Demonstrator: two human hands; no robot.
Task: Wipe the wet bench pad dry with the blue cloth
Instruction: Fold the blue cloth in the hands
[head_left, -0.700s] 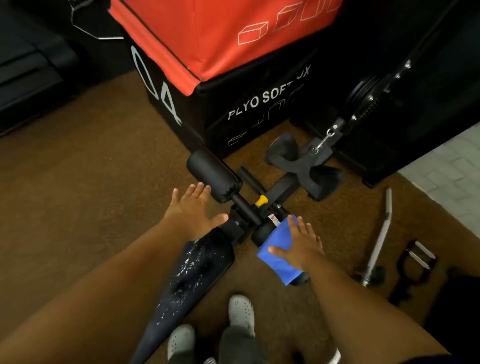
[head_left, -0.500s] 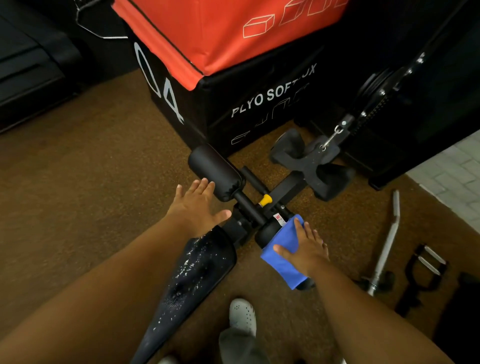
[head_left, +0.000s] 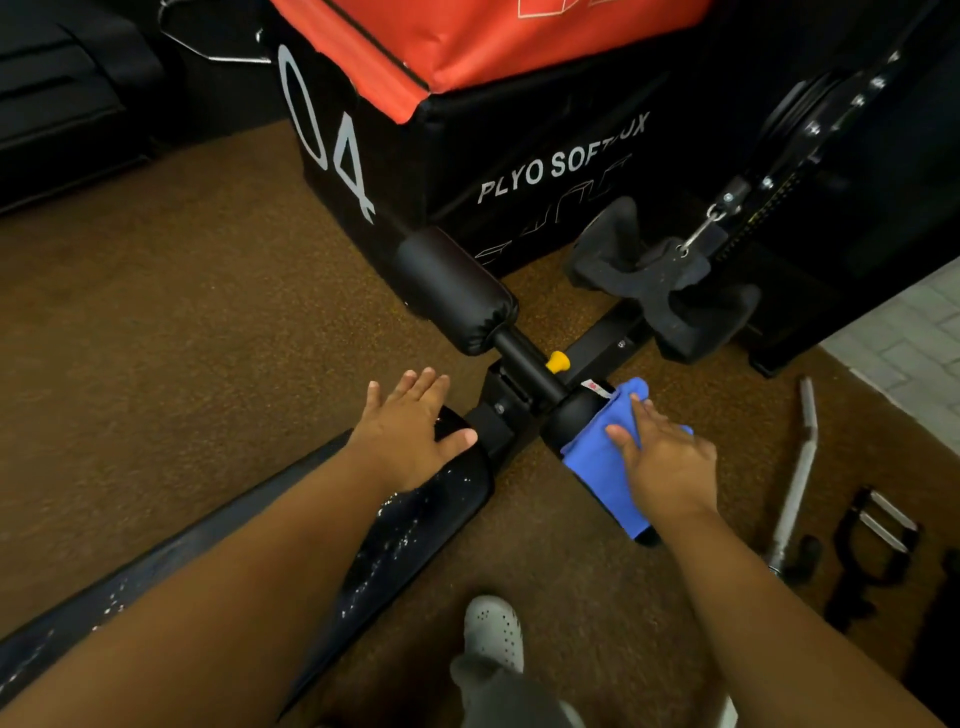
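A: Since the blue cloth (head_left: 597, 462) lies draped over the right-hand foam roller (head_left: 569, 421), not on the bench pad (head_left: 415, 525), which way must it travel?

B: Leftward and toward the person. The pad's long axis runs from near the frame's middle down to the lower left, droplets showing on its surface. The right hand (head_left: 667, 467) lies flat on the cloth, fingers straight and apart, gripping nothing that I can see.

A: And the other?

B: The left hand (head_left: 410, 436) rests open on the pad's far end, fingers spread; it is nearer the wet patch, yet carries no cloth.

A: Compared with 0.5 s ago?

B: Both hands sit much as they did; the cloth is bunched slightly more under the fingers.
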